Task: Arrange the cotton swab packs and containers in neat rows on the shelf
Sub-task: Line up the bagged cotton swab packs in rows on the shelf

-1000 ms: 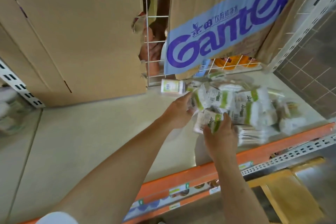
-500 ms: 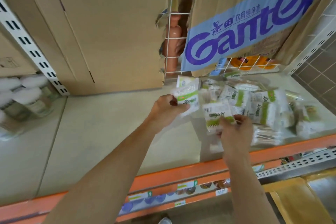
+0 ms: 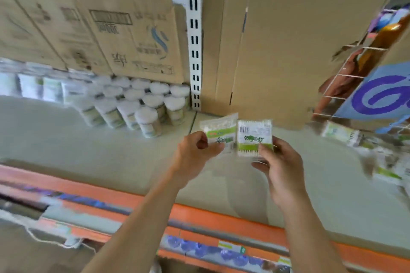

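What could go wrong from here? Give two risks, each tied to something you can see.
1. The left hand pinches the left pack and the right hand the right pack, each only by its lower part; either might slip and fall onto the shelf.
2. The containers stand packed tight; a pack pushed in carelessly beside them could topple one.

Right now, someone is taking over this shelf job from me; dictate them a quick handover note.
Left hand pinches one pack; right hand holds a second pack beside it, both above the shelf.
Containers stand in rows at the back left.
A loose pile of packs lies at the right.
Done: container rows. Left: place the two held packs, then sort the pile.
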